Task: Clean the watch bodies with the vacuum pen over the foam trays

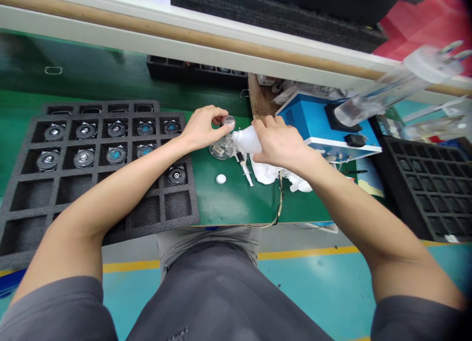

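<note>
My L hand pinches lid of glass jar; my R hand clasps white plastic btl, tipped left, neck nr jar; white cap nearer me.

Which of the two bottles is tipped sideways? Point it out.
The white bottle in the right hand, neck pointing toward the left hand; the clear glass bottle stands on the green tabletop.

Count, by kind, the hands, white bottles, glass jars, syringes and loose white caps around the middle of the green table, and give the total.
Hands: 2 (left hand, right hand)
White bottles: 1
Glass jars: 1
Syringes: 1
Loose white caps: 1
Total: 6
</note>
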A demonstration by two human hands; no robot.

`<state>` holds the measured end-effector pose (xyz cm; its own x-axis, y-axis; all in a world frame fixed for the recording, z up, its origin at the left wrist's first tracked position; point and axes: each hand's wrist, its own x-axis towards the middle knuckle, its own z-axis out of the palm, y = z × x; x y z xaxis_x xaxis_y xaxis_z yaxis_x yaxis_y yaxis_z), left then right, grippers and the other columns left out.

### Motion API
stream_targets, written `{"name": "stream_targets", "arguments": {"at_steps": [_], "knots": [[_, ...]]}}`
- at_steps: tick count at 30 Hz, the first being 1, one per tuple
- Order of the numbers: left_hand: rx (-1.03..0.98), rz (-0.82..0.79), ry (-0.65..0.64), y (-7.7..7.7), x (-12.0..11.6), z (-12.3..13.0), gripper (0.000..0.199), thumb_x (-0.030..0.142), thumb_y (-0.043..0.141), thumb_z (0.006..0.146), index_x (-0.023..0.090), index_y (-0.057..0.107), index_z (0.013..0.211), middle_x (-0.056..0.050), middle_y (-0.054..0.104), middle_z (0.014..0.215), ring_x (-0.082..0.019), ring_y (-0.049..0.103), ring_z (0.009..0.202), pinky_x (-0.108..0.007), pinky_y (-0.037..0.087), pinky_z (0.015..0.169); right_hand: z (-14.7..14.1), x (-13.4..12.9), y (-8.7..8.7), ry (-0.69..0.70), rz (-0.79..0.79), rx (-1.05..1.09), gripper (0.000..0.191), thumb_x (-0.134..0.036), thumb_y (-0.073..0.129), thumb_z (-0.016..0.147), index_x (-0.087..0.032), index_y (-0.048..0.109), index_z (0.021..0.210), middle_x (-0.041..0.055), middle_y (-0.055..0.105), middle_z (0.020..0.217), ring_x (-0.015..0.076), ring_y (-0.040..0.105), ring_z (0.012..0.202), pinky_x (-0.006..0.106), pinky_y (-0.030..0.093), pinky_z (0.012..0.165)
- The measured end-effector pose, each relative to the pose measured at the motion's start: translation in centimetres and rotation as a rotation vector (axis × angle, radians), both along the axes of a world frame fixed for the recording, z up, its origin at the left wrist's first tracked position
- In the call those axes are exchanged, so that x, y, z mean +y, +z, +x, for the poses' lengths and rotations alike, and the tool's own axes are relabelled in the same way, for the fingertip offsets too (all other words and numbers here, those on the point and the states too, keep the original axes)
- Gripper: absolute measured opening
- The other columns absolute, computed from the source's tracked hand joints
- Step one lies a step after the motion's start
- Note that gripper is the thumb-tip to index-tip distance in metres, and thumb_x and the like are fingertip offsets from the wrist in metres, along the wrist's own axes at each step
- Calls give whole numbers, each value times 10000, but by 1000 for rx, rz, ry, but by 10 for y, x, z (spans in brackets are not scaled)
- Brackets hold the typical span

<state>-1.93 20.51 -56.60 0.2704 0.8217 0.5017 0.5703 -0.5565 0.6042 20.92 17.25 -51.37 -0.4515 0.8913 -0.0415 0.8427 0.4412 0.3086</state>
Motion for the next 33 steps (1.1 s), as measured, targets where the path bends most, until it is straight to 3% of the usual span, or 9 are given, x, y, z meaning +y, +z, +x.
{"name": "stream_targets", "arguments": {"at_steps": [8,17,26,33], "knots": [[21,-18,11,-1,0,0,304,351,690,822,174,776,1053,-55,775,977,-229,691,883,-389,535,848,1,0,1,32,19,-21,746,-457,704,810,-111,422,1408,227,564,1246,369,519,1090,372,467,699],[21,-21,8,-2,1,1,323,365,686,819,169,773,1061,-61,767,976,-233,684,882,-399,536,858,-4,-3,6,9,2,-23,685,-353,730,778,-115,457,1359,226,572,1264,377,541,1113,384,481,721],[26,-30,9,-1,1,1,302,362,682,816,193,767,1051,-54,767,981,-238,684,903,-413,538,872,0,2,1,44,23,24,707,-518,703,823,-139,453,1364,222,576,1225,386,533,1099,417,497,731],[35,-22,13,0,0,1,294,358,685,818,186,775,1039,-57,770,968,-238,689,901,-402,544,859,-1,1,3,16,-24,50,733,-486,758,800,-130,460,1368,228,563,1249,403,523,1135,440,498,777]]}}
